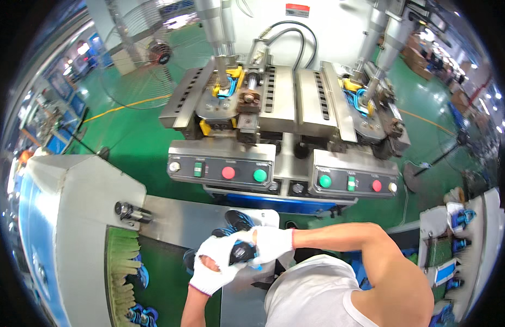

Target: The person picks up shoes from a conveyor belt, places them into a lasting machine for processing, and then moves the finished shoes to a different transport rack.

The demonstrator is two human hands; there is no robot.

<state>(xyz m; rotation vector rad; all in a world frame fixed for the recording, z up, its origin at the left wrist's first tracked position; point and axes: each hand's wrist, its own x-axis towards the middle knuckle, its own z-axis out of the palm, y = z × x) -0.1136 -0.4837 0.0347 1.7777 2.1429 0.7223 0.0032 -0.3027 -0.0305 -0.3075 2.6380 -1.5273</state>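
Note:
Both my hands wear white knit gloves and meet over the metal table (181,215) in front of me. Between them is a black shoe upper with blue parts (242,253), mostly covered by the gloves. My left hand (215,264) closes around its left side. From the right, my right hand (272,243) grips it with bent fingers. Just beyond my hands another black and blue shoe upper (239,219) lies on the table. A dark blue-edged piece (190,259) shows beside my left glove, partly hidden.
Ahead stands a two-station press (280,103) with blue pieces in its stations and button panels (222,168) below. A black cylinder (133,212) sticks out at left, above a green bristle curtain (121,272). More blue and black uppers sit in a rack (460,245) at right.

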